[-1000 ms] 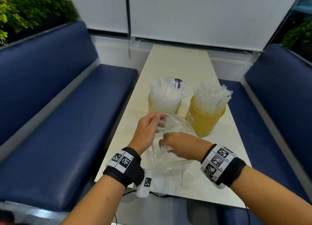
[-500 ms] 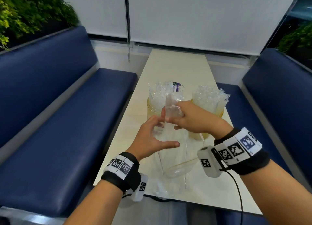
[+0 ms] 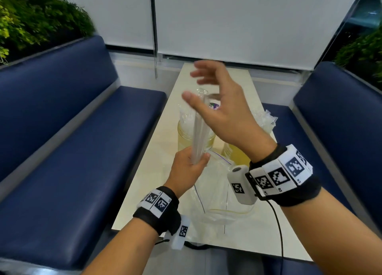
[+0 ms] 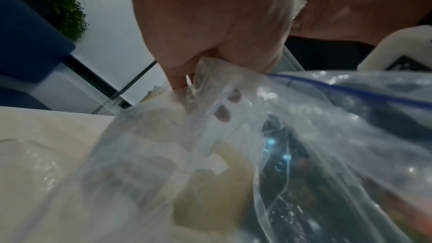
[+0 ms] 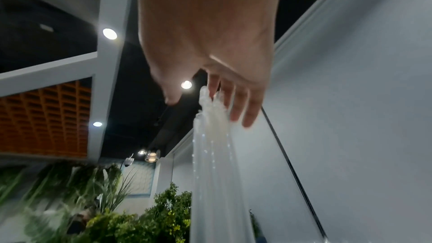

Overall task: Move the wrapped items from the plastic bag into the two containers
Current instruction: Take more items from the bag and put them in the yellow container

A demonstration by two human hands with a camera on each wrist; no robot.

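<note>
Fingers of the left hand [image 3: 187,167] curl around the bottom of a wrapped bundle [image 3: 199,130] (standing upright) above the plastic bag [image 3: 215,194]; the right hand [image 3: 219,111], fingers spread, hovers beside its top, before two containers [image 3: 195,139].

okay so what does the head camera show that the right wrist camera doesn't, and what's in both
Only the head view shows the left hand gripping the lower end of the bundle of wrapped items, the plastic bag on the table, and the two containers. Only the right wrist view shows the ceiling lights. Both show the right hand, fingers spread, at the bundle's top.
</note>
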